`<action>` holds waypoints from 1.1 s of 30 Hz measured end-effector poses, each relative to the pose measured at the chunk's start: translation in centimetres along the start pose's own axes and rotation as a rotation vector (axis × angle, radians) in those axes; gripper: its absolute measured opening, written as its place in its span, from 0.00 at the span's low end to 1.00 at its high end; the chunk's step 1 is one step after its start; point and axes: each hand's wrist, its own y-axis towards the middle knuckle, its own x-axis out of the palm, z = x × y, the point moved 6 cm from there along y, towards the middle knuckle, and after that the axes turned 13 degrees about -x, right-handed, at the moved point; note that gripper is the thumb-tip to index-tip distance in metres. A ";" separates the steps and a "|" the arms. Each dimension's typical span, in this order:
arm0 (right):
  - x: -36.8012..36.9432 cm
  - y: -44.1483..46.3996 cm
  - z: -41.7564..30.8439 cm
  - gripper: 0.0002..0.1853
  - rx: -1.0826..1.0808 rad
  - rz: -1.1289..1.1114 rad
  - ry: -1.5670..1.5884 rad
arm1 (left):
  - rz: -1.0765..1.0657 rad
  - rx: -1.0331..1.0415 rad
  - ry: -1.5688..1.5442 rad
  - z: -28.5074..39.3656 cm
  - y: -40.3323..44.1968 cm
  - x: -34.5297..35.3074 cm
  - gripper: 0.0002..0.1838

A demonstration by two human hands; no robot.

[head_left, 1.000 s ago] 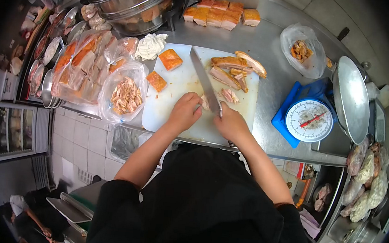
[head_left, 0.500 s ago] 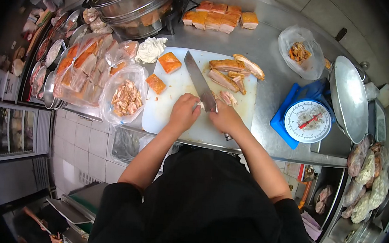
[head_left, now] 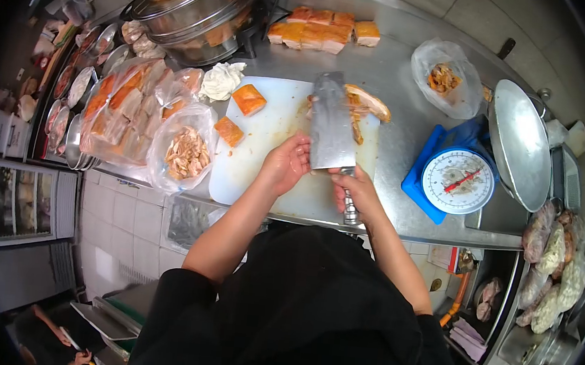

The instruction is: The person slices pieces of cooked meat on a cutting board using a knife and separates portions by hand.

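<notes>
My right hand (head_left: 356,190) grips the metal handle of a cleaver (head_left: 334,127), whose broad blade lies flat to the camera above the white cutting board (head_left: 251,175). Beside the blade's left edge, my left hand (head_left: 286,161) is turned partly palm up, fingers loosely bent and apart, holding nothing visible. The blade hides part of the sliced roast meat (head_left: 370,104) on the board's right side. Two square pieces of crispy-skinned pork, one nearer the back (head_left: 249,100) and one nearer me (head_left: 229,132), sit on the left side.
Left of the board is an open plastic bag of chopped meat (head_left: 187,154), beside bagged pork slabs (head_left: 121,108). A crumpled white cloth (head_left: 222,81) lies behind. To the right stands a blue scale (head_left: 458,181) with a metal pan (head_left: 518,146). Another person's hand (head_left: 81,359) shows at lower left.
The cleaver has turned from a slanted, narrow view to show its broad face, now covering some sliced meat. My left hand has uncurled beside it. The other person's hand now shows at lower left.
</notes>
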 end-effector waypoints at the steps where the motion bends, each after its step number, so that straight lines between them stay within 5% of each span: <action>1: -0.9 -0.6 -0.5 0.13 -0.027 0.052 -0.026 | -0.058 0.018 0.134 0.1 0.4 -0.9 0.19; 3: -3.3 -2.0 -1.3 0.13 -0.076 0.117 -0.146 | -0.108 0.036 0.268 0.1 0.2 -1.7 0.17; 5: -5.2 -5.1 -2.5 0.12 -0.055 0.151 -0.243 | 0.437 0.318 0.953 1.6 -1.6 -1.2 0.19; 6: -6.1 -6.8 -2.8 0.11 -0.028 0.166 -0.287 | 0.429 0.316 0.955 1.2 -1.4 -1.4 0.19; 8: -7.6 -10.2 -2.2 0.10 0.046 0.174 -0.327 | 0.618 0.886 1.490 1.4 -2.1 -0.2 0.20; 11: -9.1 -14.0 0.6 0.10 0.153 0.230 -0.302 | 0.699 0.978 1.648 -0.3 -0.1 0.0 0.23; 18: -7.4 -14.1 3.8 0.12 0.282 0.161 -0.238 | 0.453 0.852 1.588 -1.6 1.7 2.3 0.24; 20: -5.8 -12.9 3.0 0.13 0.309 0.109 -0.283 | 0.418 1.042 1.764 -2.0 0.9 3.8 0.24; 33: -4.7 -10.5 4.4 0.13 0.321 0.012 -0.257 | 0.451 0.924 1.595 -2.0 1.2 2.3 0.17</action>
